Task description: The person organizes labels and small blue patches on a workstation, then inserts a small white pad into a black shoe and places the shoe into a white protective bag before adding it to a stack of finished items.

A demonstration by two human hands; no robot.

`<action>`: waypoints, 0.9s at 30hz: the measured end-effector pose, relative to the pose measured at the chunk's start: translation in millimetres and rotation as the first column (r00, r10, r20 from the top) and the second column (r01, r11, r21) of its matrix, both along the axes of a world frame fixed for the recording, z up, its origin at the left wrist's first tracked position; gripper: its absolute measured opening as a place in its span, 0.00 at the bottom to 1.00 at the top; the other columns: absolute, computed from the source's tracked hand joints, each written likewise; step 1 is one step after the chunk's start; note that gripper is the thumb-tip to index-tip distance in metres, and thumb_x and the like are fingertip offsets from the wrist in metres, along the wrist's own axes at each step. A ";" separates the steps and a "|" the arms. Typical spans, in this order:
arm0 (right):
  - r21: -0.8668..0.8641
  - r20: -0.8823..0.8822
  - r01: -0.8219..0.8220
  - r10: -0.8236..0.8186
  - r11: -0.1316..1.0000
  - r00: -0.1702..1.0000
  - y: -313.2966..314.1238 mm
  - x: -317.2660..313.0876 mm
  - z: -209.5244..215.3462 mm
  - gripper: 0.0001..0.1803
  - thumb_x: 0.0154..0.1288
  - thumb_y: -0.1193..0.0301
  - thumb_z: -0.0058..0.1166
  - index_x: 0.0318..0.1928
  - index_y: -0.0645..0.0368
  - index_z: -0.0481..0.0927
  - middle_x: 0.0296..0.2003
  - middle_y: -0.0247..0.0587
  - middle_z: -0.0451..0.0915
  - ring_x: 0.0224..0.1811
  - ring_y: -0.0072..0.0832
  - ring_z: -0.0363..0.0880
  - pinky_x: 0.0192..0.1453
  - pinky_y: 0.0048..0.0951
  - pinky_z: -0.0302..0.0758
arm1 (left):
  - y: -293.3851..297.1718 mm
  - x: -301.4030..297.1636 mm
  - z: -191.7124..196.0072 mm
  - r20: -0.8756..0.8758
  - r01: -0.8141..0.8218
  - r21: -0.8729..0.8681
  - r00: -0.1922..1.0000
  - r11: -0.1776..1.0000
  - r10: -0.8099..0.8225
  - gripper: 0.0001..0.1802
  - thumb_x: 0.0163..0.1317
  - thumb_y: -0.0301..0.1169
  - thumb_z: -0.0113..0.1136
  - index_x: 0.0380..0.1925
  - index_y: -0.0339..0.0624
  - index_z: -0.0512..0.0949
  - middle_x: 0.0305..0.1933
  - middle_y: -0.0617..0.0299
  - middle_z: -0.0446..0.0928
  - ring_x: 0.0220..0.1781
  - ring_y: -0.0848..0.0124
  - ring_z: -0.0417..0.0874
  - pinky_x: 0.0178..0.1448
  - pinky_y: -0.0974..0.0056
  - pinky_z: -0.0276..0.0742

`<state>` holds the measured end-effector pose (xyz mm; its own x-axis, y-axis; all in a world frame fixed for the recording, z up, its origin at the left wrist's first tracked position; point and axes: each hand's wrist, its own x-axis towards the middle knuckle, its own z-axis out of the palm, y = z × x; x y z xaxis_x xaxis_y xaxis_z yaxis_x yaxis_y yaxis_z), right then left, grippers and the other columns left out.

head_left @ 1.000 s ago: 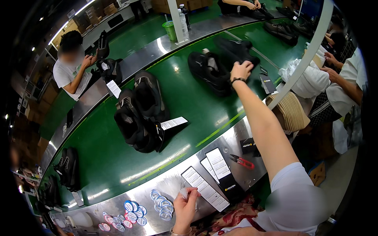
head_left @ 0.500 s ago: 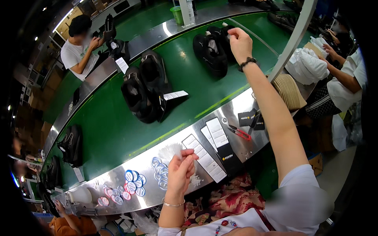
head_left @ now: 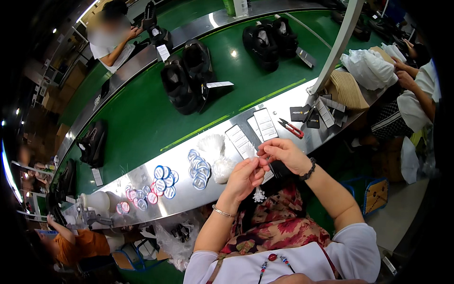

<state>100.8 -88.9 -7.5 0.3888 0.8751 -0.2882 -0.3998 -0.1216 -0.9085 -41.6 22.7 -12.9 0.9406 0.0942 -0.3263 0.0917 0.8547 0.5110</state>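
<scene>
My left hand (head_left: 246, 176) is closed round a small bundle of clear plastic tag fasteners (head_left: 258, 195), whose white ends hang below the fingers. My right hand (head_left: 287, 155) meets it over the near table edge, thumb and forefinger pinched at the thin strands on top; how many it grips is too fine to see. Beside the hands, white printed tags (head_left: 240, 141) lie on the metal strip, partly hidden by my fingers. A loose heap of clear fasteners (head_left: 211, 144) and a whitish clump (head_left: 223, 169) lie left of them. Red-handled thread snips (head_left: 291, 128) lie to the right.
Black shoes (head_left: 182, 87) with a tag stand on the green belt (head_left: 142, 137); another tagged pair (head_left: 261, 45) is farther right. Round blue-and-white labels (head_left: 165, 177) lie left, black tags (head_left: 299, 113) right, near a metal post (head_left: 333, 52) and woven bag (head_left: 347, 90). Co-workers sit around.
My right hand has come back from the far right shoes to my left hand. A tag now shows beside that pair. My left hand has shifted right, and the whole view has moved.
</scene>
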 end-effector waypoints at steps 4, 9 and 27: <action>0.088 -0.116 0.006 0.004 0.996 0.993 3.4 -21.7 2.1 0.11 0.64 0.70 0.51 0.38 0.69 0.74 0.25 0.37 0.76 0.23 0.20 0.74 0.30 0.20 0.71 | -5.0 -10.4 -3.2 0.002 0.038 0.030 0.999 0.999 -0.038 0.13 0.68 0.34 0.42 0.35 0.34 0.71 0.34 0.58 0.72 0.24 0.81 0.62 0.22 0.78 0.59; 0.053 -0.032 0.056 -0.055 0.997 0.998 5.5 -35.5 -0.6 0.06 0.61 0.75 0.51 0.34 0.66 0.75 0.23 0.35 0.75 0.20 0.20 0.72 0.24 0.18 0.70 | -12.2 -21.0 -4.7 -0.067 0.013 0.091 0.998 0.996 -0.007 0.12 0.68 0.34 0.44 0.36 0.35 0.72 0.31 0.62 0.71 0.22 0.82 0.61 0.20 0.79 0.56; 0.035 0.080 0.297 -0.299 0.954 0.951 -6.8 -66.3 -20.2 0.06 0.61 0.73 0.53 0.33 0.64 0.77 0.24 0.31 0.76 0.27 0.15 0.73 0.29 0.16 0.69 | -27.6 -38.3 -15.9 -0.206 -0.127 0.211 0.963 0.969 0.171 0.11 0.65 0.35 0.49 0.34 0.39 0.75 0.22 0.72 0.66 0.14 0.86 0.53 0.16 0.79 0.46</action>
<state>34.5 -95.7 -27.7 0.6551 0.7213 -0.2250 -0.3371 0.0125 -0.9414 -79.9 -4.9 -28.8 0.8172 0.3098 -0.4860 0.1006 0.7536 0.6496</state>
